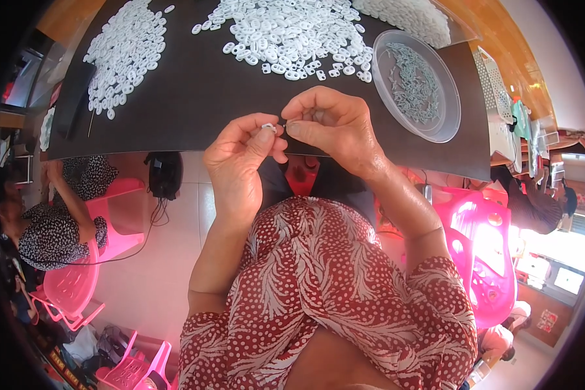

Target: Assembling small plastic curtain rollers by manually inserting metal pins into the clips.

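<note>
My left hand (pixel 240 156) pinches a small white plastic piece (pixel 268 128) between thumb and fingers, just past the near edge of the dark table. Close beside it, my right hand (pixel 335 127) has its thumb and forefinger pressed together; what they hold is too small to make out. The fingertips of both hands are almost touching. Ahead of them lies a large heap of white oval pieces with holes (pixel 292 32). To the right stands a clear round basin (pixel 450 123) with many tiny grey-green slim parts (pixel 413 81) in it.
A second pile of white pieces (pixel 127 52) lies at the left of the dark table (pixel 175 110). More white parts (pixel 409 19) fill a clear container at the far right. Pink plastic chairs (pixel 71 279) stand left and right; a person (pixel 58 227) sits at the left.
</note>
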Available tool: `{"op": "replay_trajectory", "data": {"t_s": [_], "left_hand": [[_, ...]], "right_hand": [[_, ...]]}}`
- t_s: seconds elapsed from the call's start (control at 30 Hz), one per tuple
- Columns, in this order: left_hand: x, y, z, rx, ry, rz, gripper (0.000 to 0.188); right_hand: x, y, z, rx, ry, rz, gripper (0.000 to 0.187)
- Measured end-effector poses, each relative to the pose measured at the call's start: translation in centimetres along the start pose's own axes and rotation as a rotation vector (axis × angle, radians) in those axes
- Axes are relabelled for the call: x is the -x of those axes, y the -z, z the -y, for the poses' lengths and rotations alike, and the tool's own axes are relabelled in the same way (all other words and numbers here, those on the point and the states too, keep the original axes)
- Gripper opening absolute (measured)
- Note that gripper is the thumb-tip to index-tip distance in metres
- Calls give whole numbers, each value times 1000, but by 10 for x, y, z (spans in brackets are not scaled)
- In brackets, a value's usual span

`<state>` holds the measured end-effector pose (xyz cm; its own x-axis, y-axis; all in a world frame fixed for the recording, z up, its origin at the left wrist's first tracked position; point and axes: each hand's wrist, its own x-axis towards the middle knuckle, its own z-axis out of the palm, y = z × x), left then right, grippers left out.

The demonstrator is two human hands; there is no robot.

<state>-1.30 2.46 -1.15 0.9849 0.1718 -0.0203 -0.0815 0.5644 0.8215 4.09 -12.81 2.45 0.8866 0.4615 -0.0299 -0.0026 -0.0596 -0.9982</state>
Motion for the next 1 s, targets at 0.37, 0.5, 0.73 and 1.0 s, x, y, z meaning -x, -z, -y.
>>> {"op": "replay_trajectory", "data": {"t_s": [0.37,0.5,0.73,1.0], "left_hand": [[6,1,1,-68,7,-14,15],[8,0,1,-143,-11,-38,15],[11,-4,2,-291,-65,-79,12],[13,-5,8,-458,-203,-109,11]], "right_hand": [[-1,-9,-6,91,65,-42,16],[-2,-10,-7,108,82,-23,14],[-1,-11,-8,100,39,-19,13],[-2,-16,-7,101,-4,-30,13]]}}
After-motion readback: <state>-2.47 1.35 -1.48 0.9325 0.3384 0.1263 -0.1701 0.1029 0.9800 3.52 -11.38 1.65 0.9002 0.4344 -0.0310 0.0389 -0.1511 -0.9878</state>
